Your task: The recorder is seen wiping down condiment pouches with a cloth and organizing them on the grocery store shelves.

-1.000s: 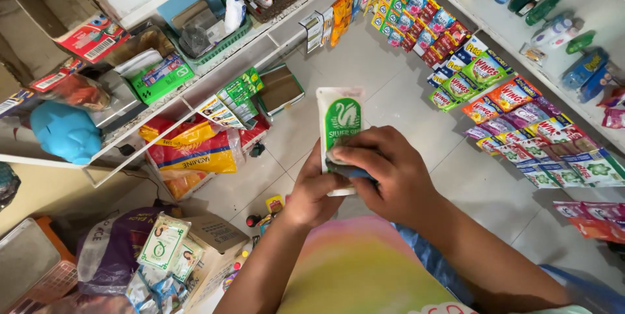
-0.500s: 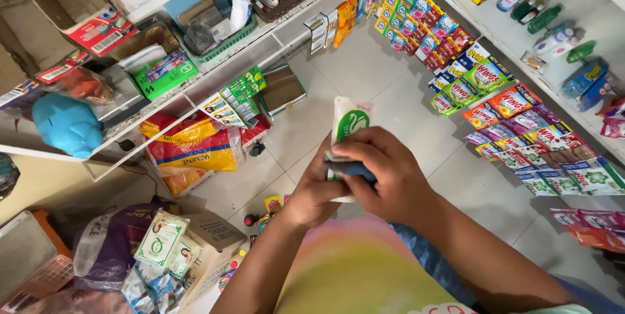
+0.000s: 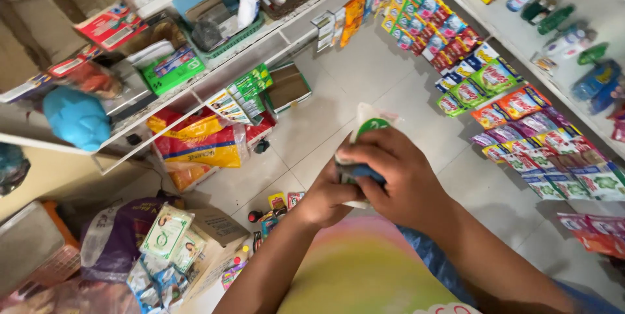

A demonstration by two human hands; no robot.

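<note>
Sachet [image 3: 369,123], white with a green round mark, sits lower between both hands than a second ago, when most of its face stood clear above the fingers; now only its top edge shows. Right hand [image 3: 398,180] covers more of it, its grip clamped around the packet's middle together with a blue piece. Left hand [image 3: 329,198] presses against the packet's lower edge from below, fingers curled shut on it. Both hands hang over the tiled floor [image 3: 364,86], between the white shelf [image 3: 195,92] and hanging strips of coloured packets [image 3: 521,118].
</note>
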